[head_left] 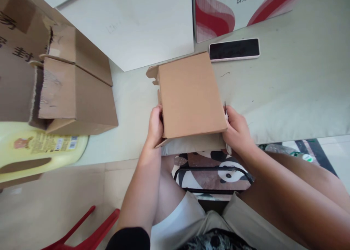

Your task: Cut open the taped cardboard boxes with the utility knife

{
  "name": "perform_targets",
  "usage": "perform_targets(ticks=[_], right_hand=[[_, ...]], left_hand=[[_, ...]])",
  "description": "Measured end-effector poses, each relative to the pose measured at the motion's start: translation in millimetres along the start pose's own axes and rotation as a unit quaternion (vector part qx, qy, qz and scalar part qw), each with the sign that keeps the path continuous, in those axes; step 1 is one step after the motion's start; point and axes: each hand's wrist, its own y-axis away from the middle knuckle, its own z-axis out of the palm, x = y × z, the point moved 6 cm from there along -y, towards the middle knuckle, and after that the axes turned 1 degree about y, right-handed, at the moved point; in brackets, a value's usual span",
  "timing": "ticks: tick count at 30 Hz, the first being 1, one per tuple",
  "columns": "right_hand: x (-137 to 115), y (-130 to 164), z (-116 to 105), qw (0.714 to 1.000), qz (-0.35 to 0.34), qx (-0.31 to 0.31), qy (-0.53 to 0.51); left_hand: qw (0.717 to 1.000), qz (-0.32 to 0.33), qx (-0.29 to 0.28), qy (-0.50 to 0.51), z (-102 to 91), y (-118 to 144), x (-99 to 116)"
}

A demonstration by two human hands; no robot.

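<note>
A brown cardboard box (191,95) is held between my two hands above the front edge of the table. Torn flaps stick out on its left side. My left hand (155,124) grips that side low down, with the fingertips hidden behind the cardboard. At the box's lower right corner, my right hand (237,128) is closed around what looks like a slim white utility knife (229,148). A thin dark tip pokes up above the thumb, and the pale handle end shows below the hand. The same hand touches the box's right side.
A phone (234,49) lies on the pale table (290,89). Behind stand a large white box (142,27) and a red-and-white carton (213,16). Opened cardboard boxes (90,93) and a yellow jug (68,148) are at left. A red stool (93,231) is on the floor.
</note>
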Motion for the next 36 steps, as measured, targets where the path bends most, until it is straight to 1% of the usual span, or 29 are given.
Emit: perform_targets(ticks=[3,12,18,22,31,36], right_hand=[[0.3,0.7,-0.3,1.0,-0.001,-0.003,0.006],[3.0,-0.6,-0.3,1.0,-0.002,0.0,0.03],[3.1,-0.3,-0.7,0.999,-0.006,0.0,0.035],[0.5,0.0,-1.2,0.999,-0.015,0.003,0.031],[1.1,-0.1,-1.4,0.999,-0.004,0.003,0.038],[1.0,-0.2,-1.2,0.999,-0.005,0.001,0.034]], left_hand=[[1.0,0.007,-0.004,-0.004,1.9,0.9,1.1],[1.0,-0.002,-0.004,0.006,3.6,2.0,1.1],[1.0,-0.009,0.009,0.009,5.8,5.3,3.7],[1.0,-0.011,0.001,0.018,6.1,5.2,2.8],[1.0,-0.01,-0.003,0.008,4.4,4.1,2.1],[1.0,-0.012,0.011,0.008,4.7,4.7,2.6]])
